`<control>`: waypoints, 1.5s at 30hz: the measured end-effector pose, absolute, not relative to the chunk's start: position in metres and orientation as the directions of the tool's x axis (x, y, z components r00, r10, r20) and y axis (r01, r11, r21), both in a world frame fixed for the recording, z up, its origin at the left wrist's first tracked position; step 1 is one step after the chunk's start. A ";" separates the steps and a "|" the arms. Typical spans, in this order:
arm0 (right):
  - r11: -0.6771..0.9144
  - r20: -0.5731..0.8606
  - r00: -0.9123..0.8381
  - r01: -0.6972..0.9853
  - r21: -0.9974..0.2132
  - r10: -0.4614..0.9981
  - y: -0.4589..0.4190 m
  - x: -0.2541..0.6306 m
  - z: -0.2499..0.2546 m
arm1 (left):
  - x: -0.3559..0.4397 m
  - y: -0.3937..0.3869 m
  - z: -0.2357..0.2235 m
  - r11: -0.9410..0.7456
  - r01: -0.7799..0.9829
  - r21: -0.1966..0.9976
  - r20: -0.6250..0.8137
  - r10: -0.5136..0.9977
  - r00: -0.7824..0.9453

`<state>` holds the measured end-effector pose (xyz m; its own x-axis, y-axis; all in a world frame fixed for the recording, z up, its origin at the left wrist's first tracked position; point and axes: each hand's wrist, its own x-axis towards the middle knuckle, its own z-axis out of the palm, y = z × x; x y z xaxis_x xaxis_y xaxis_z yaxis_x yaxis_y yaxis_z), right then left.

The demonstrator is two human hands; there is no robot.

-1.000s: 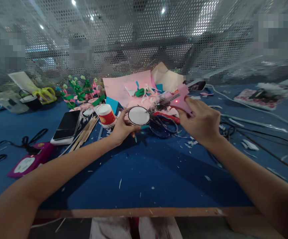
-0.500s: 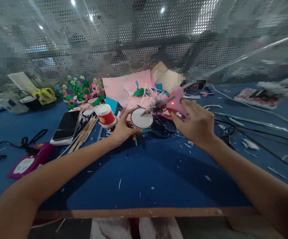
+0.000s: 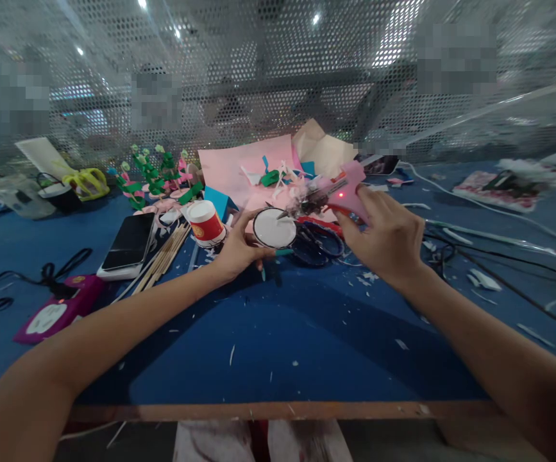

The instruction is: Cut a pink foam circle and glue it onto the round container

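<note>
My left hand (image 3: 240, 249) is closed around a small round white cup-like piece (image 3: 274, 229) with a dark rim, its pale round face turned up. In my right hand (image 3: 386, 228) is a pink hot glue gun (image 3: 353, 190) with a lit red light. Its tip is over the white face, near the upper right; I cannot tell whether it touches. A red and white paper cup (image 3: 205, 223) stands left of my left hand. Dark-blue-handled scissors (image 3: 317, 245) lie under the glue gun, beside the round piece.
Wooden sticks (image 3: 165, 256), a phone (image 3: 130, 242) and a purple device (image 3: 61, 308) with a black cord lie at left. Green and pink paper flowers (image 3: 157, 173) stand behind. Pink paper (image 3: 244, 163) and paper scraps are at the back. Cables (image 3: 508, 269) run across the right side.
My right hand and the glue gun have shifted slightly right and up, the tip moving across the white face toward its right side. My left hand has barely moved.
</note>
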<state>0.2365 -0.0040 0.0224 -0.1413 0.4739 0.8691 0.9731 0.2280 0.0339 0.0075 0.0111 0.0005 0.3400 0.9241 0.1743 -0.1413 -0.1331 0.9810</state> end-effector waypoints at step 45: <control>0.336 0.857 -0.175 0.942 0.003 0.484 -0.005 0.239 0.025 | 0.008 0.012 0.001 -0.085 -0.140 0.986 0.135 0.906 0.400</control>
<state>0.2388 -0.0054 0.0254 -0.1753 0.4840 0.8573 0.9418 0.3362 0.0028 0.0079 0.0124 0.0013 0.4002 0.9065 0.1346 -0.1404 -0.0845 0.9865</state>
